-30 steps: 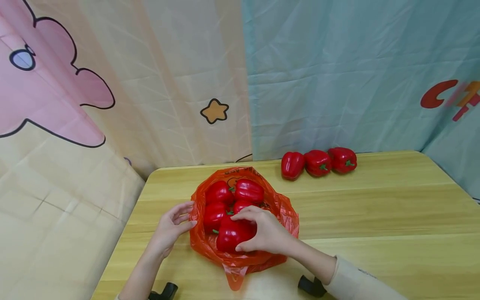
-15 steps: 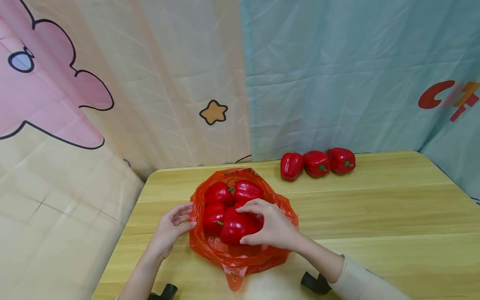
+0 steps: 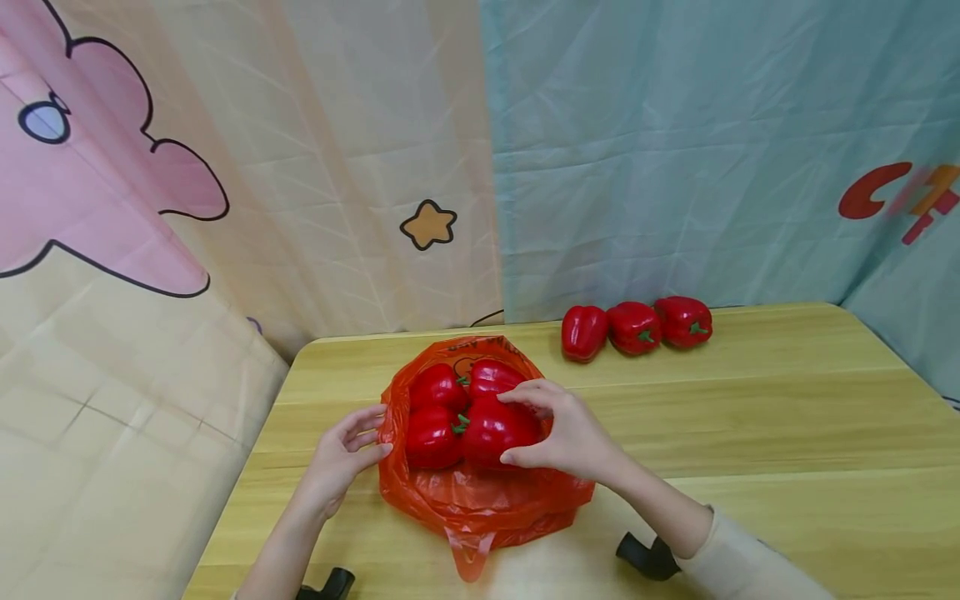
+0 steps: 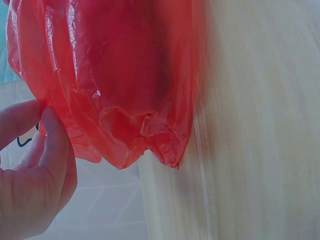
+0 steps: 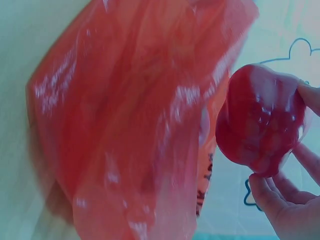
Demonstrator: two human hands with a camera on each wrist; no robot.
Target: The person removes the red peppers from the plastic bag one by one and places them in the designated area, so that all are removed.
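A red plastic bag (image 3: 480,504) stands with its mouth wide on the wooden table. My right hand (image 3: 573,433) grips a red bell pepper (image 3: 498,429) by its right side, over the bag's mouth. In the right wrist view this bell pepper (image 5: 262,120) shows beside the bag's rim, fingers and thumb around it. My left hand (image 3: 348,454) pinches the bag's left rim between thumb and fingers, also plain in the left wrist view. Inside the bag, other bell peppers (image 3: 433,437) show green stems. Whatever is under the held pepper is hidden.
Three more red bell peppers (image 3: 634,327) lie in a row at the table's back edge, right of the bag. Printed curtains (image 3: 645,150) hang behind the table (image 3: 750,433). Black pieces (image 3: 647,557) show near each forearm.
My right hand has carried the bell pepper rightward and farther back over the bag, covering the pepper seen there before. My left hand has stayed at the rim.
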